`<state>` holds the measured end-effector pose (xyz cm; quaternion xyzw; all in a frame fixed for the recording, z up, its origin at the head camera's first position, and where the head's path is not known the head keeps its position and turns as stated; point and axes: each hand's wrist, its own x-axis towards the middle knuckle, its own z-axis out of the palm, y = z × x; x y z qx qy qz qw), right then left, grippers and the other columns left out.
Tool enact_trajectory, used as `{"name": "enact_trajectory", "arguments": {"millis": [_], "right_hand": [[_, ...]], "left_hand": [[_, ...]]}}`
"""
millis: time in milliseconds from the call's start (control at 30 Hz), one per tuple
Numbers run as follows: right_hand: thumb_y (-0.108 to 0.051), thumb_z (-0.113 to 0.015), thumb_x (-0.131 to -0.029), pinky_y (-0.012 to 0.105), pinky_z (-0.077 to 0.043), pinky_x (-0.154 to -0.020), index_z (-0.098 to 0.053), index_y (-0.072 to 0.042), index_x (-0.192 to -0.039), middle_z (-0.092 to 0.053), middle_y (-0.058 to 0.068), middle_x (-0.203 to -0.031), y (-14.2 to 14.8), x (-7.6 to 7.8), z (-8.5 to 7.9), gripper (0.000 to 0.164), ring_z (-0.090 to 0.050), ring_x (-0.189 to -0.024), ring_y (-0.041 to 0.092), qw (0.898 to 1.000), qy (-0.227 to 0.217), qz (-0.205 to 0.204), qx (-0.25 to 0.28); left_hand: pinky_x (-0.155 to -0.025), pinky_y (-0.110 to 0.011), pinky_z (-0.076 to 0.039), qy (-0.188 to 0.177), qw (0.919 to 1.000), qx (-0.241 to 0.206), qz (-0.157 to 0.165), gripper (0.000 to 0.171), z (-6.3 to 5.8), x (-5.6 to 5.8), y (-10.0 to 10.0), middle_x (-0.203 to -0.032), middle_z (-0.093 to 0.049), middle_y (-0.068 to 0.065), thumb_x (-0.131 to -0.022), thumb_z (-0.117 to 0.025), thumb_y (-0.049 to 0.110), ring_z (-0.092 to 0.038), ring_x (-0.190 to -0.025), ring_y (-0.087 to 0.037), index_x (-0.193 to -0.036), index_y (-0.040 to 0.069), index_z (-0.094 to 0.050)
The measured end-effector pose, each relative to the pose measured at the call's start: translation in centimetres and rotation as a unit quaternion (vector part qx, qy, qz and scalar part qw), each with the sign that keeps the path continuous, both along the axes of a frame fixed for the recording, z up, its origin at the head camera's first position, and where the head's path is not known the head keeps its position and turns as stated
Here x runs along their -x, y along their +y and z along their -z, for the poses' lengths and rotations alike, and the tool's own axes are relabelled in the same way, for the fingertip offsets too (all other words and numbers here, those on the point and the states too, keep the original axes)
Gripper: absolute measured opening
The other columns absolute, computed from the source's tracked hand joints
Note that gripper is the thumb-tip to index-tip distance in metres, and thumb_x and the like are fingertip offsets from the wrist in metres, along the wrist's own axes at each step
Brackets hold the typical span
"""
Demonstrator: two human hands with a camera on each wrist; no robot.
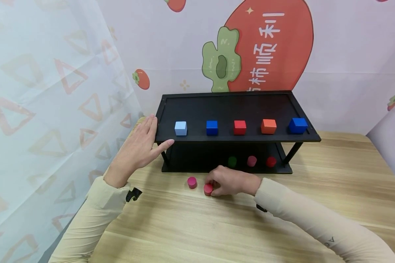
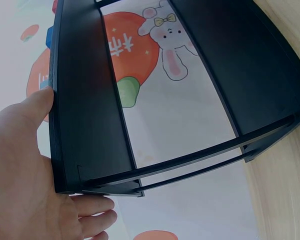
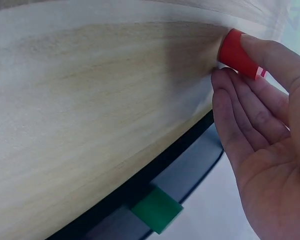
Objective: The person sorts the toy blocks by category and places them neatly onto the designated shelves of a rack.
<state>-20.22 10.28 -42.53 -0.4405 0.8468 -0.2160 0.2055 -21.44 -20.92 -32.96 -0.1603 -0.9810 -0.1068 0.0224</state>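
Note:
My left hand [image 1: 140,140] rests against the left end of a black two-tier shelf [image 1: 224,106]. Its fingers lie straight along the side edge, and the thumb [image 2: 39,104] touches the front corner of the upper board. Low in front of the shelf, my right hand [image 1: 232,180] pinches a red cylinder [image 1: 208,189] between thumb and fingers, close over the table. The right wrist view shows this red cylinder [image 3: 237,54] under the thumb. A pink-red cylinder [image 1: 192,182] stands on the table just left of it.
Along the upper board's front stand a light blue cube [image 1: 181,128], a blue cube [image 1: 212,128], a red cube [image 1: 239,127], an orange cube [image 1: 268,126] and another blue cube [image 1: 297,125]. The lower board bears green [image 1: 232,162], pink [image 1: 251,161] and red [image 1: 271,162] cylinders.

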Motion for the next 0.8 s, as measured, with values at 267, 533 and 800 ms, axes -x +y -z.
{"name": "enact_trajectory", "arguments": {"millis": [267, 533, 800], "right_hand": [[-0.012, -0.080, -0.094, 0.019, -0.060, -0.082, -0.076, -0.013, -0.112, -0.071, -0.004, -0.099, 0.0, 1.0, -1.4, 0.018, -0.063, -0.084, 0.008, 1.000, -0.004, 0.021, -0.003], [-0.016, -0.081, -0.095, 0.030, -0.063, -0.092, -0.076, -0.013, -0.117, -0.074, -0.003, -0.107, 0.5, 2.9, -3.2, 0.022, -0.069, -0.094, 0.011, 0.998, 0.029, 0.055, -0.012], [-0.017, -0.079, -0.096, 0.038, -0.062, -0.097, -0.072, -0.012, -0.122, -0.074, 0.005, -0.113, 1.1, 4.8, -3.2, 0.027, -0.068, -0.100, 0.016, 0.995, 0.036, 0.093, -0.023]], "left_hand": [[-0.137, -0.053, -0.010, -0.001, 1.0000, 0.001, -0.003, 0.106, -0.1, 0.0, 0.0, -0.178, -0.009, -0.019, -0.103, -0.043, 0.074, -0.011, -0.167, -0.035, -0.168, -0.003, -0.009], [-0.136, -0.054, -0.011, 0.002, 1.0000, 0.001, -0.002, 0.106, 0.0, 0.0, 0.0, -0.178, -0.009, -0.019, -0.102, -0.043, 0.074, -0.011, -0.167, -0.037, -0.168, -0.003, -0.009], [-0.137, -0.053, -0.011, 0.004, 1.0000, 0.004, -0.003, 0.108, 0.0, 0.0, 0.0, -0.178, -0.010, -0.020, -0.102, -0.043, 0.075, -0.012, -0.167, -0.036, -0.167, -0.004, -0.010]]}}
